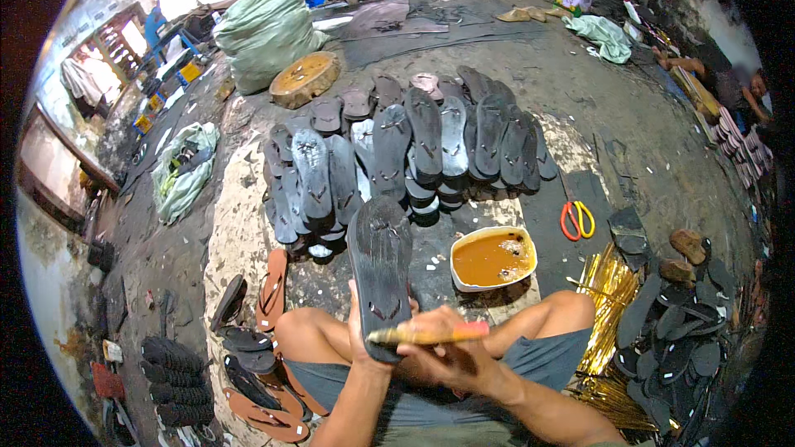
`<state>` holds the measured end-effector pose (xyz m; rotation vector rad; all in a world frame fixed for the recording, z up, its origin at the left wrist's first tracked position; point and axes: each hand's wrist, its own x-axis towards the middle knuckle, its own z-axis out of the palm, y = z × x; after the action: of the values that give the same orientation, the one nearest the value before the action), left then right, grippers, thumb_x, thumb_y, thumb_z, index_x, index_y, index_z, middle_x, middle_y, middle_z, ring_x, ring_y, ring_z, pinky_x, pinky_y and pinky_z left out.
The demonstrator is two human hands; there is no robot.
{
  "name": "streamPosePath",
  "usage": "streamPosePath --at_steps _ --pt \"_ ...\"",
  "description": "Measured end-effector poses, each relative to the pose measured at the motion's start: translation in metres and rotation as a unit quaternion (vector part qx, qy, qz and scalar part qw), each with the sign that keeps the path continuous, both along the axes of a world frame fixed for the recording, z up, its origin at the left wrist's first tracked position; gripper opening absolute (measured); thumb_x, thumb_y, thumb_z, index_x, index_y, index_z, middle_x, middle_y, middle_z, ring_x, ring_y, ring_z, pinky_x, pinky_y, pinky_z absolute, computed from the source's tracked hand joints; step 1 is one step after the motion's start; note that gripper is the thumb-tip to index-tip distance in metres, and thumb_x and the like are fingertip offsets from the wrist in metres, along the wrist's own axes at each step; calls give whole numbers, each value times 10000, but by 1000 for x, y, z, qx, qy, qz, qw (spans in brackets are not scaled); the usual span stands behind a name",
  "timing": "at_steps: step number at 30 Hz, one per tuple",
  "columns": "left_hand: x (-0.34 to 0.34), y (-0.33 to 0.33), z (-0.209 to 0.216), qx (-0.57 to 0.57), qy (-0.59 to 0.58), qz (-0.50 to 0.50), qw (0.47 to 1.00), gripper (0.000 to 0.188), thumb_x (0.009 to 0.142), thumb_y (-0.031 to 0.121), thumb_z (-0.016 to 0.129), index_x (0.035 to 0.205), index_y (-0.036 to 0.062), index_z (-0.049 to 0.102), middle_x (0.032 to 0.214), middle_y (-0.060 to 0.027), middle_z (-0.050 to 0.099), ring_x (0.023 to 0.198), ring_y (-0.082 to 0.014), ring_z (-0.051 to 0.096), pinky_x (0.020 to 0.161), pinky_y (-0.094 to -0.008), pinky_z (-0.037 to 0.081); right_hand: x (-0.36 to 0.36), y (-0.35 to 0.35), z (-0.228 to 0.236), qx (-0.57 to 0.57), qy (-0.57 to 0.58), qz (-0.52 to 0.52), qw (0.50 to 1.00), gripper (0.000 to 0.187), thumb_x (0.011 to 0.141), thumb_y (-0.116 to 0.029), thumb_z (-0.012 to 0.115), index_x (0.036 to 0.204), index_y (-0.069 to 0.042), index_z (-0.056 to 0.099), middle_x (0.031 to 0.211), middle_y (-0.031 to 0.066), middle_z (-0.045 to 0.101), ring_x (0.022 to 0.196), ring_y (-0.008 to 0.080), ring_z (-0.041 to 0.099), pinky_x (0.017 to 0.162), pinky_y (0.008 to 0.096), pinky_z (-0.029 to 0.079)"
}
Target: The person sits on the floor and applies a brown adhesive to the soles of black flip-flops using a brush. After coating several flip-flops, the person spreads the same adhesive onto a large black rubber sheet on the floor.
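My left hand [360,339] is closed round the heel end of a black flip-flop sole [379,240], held upright in front of me. Wet-looking streaks run along its surface, and small strap marks show near the heel. In my right hand [451,356] is a brush [435,334] with a yellowish handle and a red end. Its pale tip rests against the heel of the sole. To the right of the sole sits a white bowl [457,280] of brown liquid with some froth. Beyond it stand several rows of black soles [389,145], some shiny and wet.
Scissors [577,221] with red and yellow handles lie right of the bowl. Gold strips [609,298] and loose black soles [671,331] are by my right knee. Brown flip-flops [272,288] lie at my left. A wood block [305,80] and a large sack [265,37] stand farther back.
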<state>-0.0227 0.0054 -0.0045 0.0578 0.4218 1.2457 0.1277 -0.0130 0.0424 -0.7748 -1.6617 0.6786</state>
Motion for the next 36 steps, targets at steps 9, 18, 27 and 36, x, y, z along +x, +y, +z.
streamPosePath --at_steps 9,18,27,36 --pt "-6 -18 -31 2 -14 -75 997 640 1044 593 398 1324 51 591 1208 -181 684 996 -319 699 864 -472 599 19 30 -35 -41 82 -29 995 195 886 -115 769 1052 -32 711 1019 104 727 997 262 684 872 373 525" --pt "-34 -42 -98 -214 40 -52 974 675 1034 577 410 1443 40 441 1438 -216 481 1335 -421 469 1120 -682 371 100 -2 -46 -196 199 -280 918 315 970 -154 701 1208 35 617 1137 87 661 1054 167 604 960 316 478" --pt "-59 81 -41 55 336 -6 940 459 973 27 604 1405 20 451 1258 -111 628 1088 -226 663 842 -375 635 118 -10 -58 -231 198 -356 883 301 973 -155 687 1194 29 598 1127 68 634 1049 153 568 968 320 450" --pt "-101 240 -87 0 508 4 861 462 1014 49 486 1473 0 473 1472 -159 493 1148 -227 612 874 -370 612 160 -16 -57 -266 146 -391 869 409 1010 -264 660 1308 0 568 1191 64 623 1079 154 560 982 315 436"
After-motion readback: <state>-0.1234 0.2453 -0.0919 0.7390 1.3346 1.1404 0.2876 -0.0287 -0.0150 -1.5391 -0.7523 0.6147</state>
